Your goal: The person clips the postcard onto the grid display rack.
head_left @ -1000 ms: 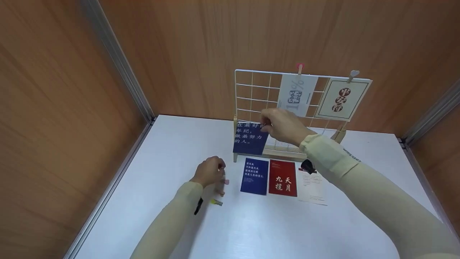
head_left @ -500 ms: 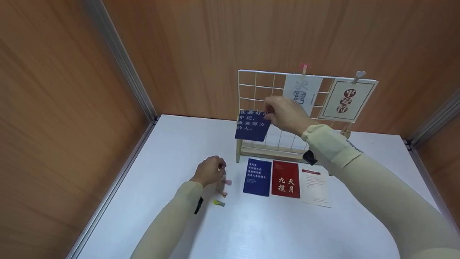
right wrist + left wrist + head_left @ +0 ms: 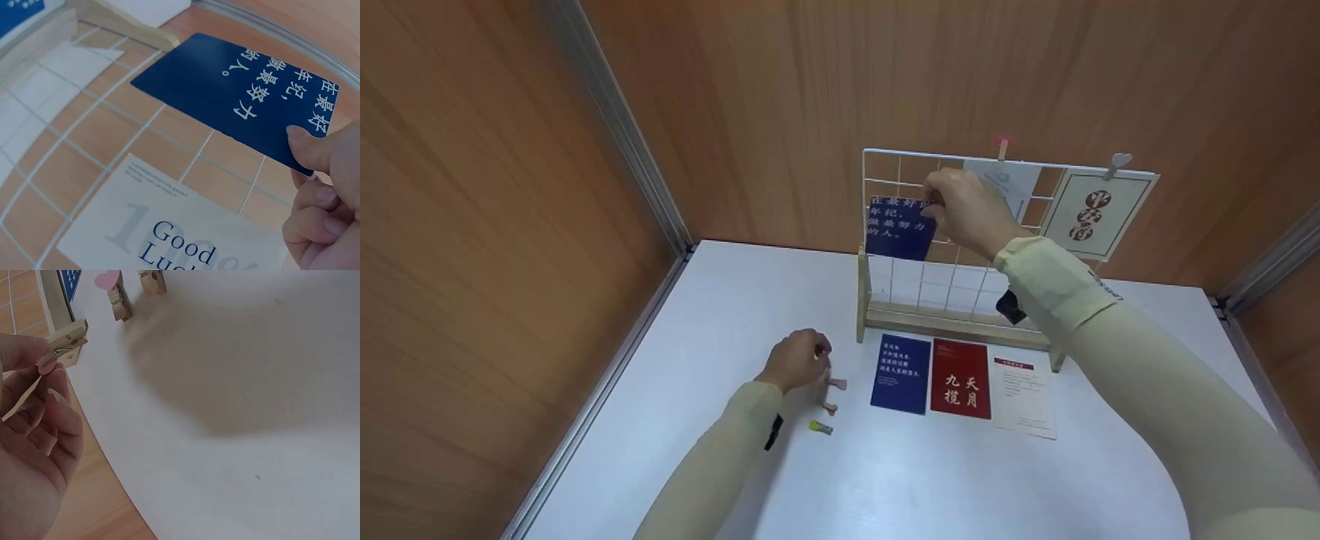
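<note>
Holding the dark blue card by one corner only, our right hand pinches it between thumb and finger, before the upper left part of the wire grid rack. We cannot tell whether the card touches the wires. Because the grip is so near the corner, we judge that the free side could swing down or catch on a wire, and the card might bend. Our left hand pinches a wooden clothespin at its pink heart end, over the white table. With this small hold, the clothespin could turn or slip out. Our right hand is also close before the Good Luck card; if it brushes there, that card may shift under its pink-topped clip.
</note>
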### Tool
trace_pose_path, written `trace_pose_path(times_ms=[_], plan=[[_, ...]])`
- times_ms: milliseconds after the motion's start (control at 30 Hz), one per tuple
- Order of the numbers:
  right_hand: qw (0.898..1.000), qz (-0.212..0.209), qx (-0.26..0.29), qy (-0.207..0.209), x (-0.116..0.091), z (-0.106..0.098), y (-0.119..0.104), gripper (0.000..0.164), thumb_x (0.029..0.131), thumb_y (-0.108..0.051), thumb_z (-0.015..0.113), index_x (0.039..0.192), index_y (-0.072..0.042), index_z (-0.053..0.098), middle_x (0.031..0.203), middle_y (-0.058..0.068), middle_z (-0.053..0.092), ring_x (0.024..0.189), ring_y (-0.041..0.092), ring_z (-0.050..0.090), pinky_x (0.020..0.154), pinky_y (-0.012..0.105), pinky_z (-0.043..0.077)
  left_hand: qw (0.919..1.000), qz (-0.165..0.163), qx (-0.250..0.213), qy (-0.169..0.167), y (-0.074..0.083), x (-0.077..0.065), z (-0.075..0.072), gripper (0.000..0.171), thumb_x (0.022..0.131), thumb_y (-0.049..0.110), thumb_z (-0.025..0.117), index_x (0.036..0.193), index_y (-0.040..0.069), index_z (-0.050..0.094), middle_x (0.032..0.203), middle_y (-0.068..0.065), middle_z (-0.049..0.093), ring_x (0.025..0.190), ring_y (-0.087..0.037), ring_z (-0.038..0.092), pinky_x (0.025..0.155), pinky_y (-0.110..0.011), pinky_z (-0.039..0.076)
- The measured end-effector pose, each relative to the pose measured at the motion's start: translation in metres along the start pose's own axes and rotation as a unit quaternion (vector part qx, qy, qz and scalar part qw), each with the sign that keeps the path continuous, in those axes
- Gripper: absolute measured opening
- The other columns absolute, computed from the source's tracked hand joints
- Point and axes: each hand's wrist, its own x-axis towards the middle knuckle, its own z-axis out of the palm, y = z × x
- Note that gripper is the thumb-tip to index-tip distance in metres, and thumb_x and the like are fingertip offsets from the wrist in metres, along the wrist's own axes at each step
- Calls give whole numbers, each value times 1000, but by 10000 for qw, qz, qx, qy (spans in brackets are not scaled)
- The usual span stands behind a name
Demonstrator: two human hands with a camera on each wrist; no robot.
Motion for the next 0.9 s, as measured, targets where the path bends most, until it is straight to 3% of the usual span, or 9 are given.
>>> trace_pose_path(times_ms=[167, 500, 667, 900], plan=[[9990, -65, -123, 434, 9, -1, 4, 9, 94, -3, 66, 102, 2, 67, 100, 17, 64, 91, 30, 63, 81, 43, 54, 10000, -25, 28, 45, -2, -1, -1, 15, 92, 11, 66, 103, 5, 73, 90, 1, 64, 82, -15, 60, 74, -35, 52], [9958, -223, -267, 848, 24, -3, 5, 13, 95, -6, 65, 105, 3, 66, 101, 18, 63, 92, 32, 65, 83, 44, 55, 9995, -270, -22, 156, -7, -5, -10, 15, 92, 11, 66, 104, 5, 72, 89, 1, 63, 80, -15, 59, 71, -34, 52], [9925, -304, -428, 1104, 29, -2, 7, 15, 96, -8, 66, 106, 3, 65, 101, 16, 59, 88, 33, 66, 78, 44, 55, 9993, -323, -69, 171, -10, -6, -11, 16, 92, 12, 66, 106, 5, 72, 89, 1, 63, 81, -15, 59, 72, -34, 52], [9891, -335, -497, 1342, 35, 4, 12, 17, 97, -8, 64, 110, 2, 63, 115, 18, 49, 82, 36, 67, 76, 45, 56, 9993, -286, -61, 227, -12, -10, -13, 15, 93, 11, 65, 105, 5, 72, 90, 1, 63, 82, -16, 59, 73, -35, 52]])
